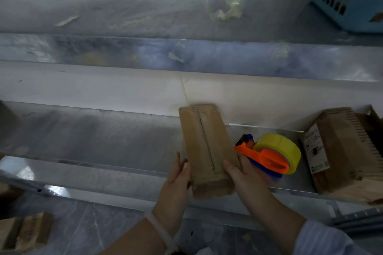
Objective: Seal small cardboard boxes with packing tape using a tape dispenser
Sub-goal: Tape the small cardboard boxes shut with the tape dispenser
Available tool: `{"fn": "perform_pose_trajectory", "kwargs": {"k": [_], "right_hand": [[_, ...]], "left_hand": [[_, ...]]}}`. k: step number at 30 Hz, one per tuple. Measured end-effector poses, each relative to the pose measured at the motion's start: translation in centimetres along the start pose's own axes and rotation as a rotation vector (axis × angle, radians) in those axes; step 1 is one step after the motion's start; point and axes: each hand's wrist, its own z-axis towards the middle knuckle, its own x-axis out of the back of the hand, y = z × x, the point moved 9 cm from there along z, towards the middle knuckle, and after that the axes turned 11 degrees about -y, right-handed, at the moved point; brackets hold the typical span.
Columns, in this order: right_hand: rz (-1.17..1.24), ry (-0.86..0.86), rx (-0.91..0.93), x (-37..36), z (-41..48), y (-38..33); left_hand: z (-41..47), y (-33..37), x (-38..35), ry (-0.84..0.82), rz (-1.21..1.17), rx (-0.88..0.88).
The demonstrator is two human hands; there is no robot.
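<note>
Box: you hold the box (207, 151) between both hands over the front edge of the table (103, 141), with the seam face towards you. A toothed line runs down the middle. Blur leaves it unclear whether tape already covers it.
Left hand: the left hand (178, 174) clasps the box's left edge, thumb on the front face.
Right hand: the right hand (244, 174) clasps the right edge, thumb on the front. It lies just beside the dispenser and apparently does not hold it.
Dispenser: the dispenser (269, 155) lies on the table just right of the box, with a yellow roll mounted.
Step in hand: judged to be positioning the box for taping.
Advice: set the box flat with the seam up and the flaps butted. Pin it with your left hand, clear of the seam. Free your right hand for the dispenser and run the tape straight over both ends.
</note>
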Motion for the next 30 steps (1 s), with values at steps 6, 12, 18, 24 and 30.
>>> {"fn": "perform_pose_trajectory", "kwargs": {"k": [6,12,18,24,30], "right_hand": [[-0.070,-0.071,-0.057,3.1,-0.1,-0.1],[-0.163,0.014,0.020,3.6,2.0,-3.0],[-0.109,0.134,0.065,2.4,3.7,-2.9],[-0.223,0.071,0.077,2.8,5.7,-4.0],[-0.169,0.188,0.121,2.5,3.3,-4.9]], "left_hand": [[2.6,6.5,5.8,0.257,0.388,-0.200],[5.5,8.4,8.6,0.241,0.606,-0.158],[3.4,5.6,10.3,0.388,0.255,-0.130],[3.5,5.8,11.2,0.234,0.304,-0.119],[2.7,6.4,9.7,0.053,0.348,-0.230]]}}
